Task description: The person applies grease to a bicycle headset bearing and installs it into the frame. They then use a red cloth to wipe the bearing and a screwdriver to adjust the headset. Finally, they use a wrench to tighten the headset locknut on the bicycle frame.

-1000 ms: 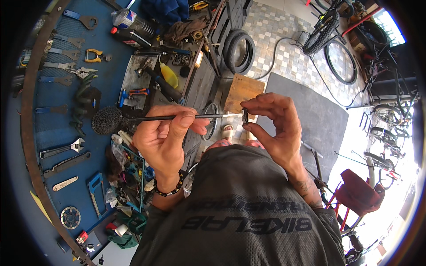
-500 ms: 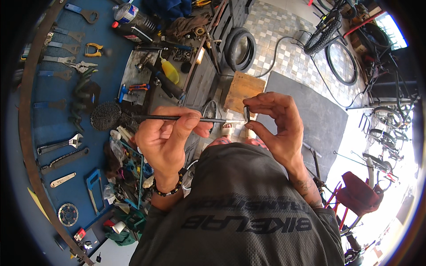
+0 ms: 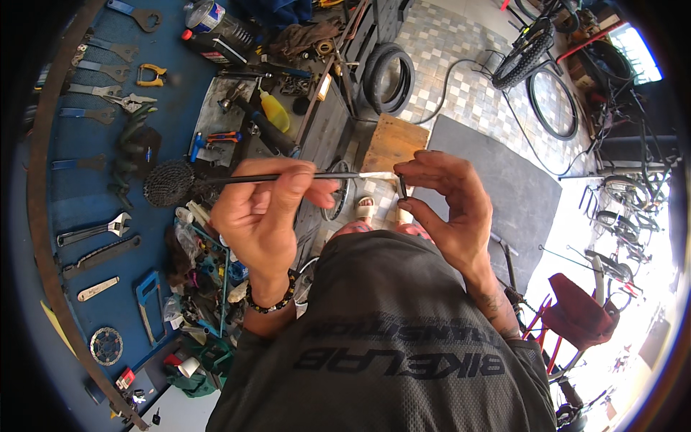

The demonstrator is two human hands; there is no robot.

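Head view: I observe the left hand (image 3: 263,209) with fingers gripping a slim, dark-handled brush (image 3: 337,175), held roughly level. Right thumb and fingertips pinch a small dark part (image 3: 402,189), upright at the brush's pale tip (image 3: 377,176); actual bristle contact I cannot confirm. The right hand (image 3: 453,205) is otherwise unloaded.

Counted: one left hand (image 3: 265,212), one right hand (image 3: 453,212), one slim brush (image 3: 338,175), one small dark part (image 3: 402,189), one red-capped bottle (image 3: 214,49), two light sandals (image 3: 366,209), one yellow squeeze bottle (image 3: 274,111), one adjustable wrench (image 3: 95,231), one blue-framed hacksaw (image 3: 147,282), one brake disc (image 3: 106,335), one dark floor mat (image 3: 511,194).
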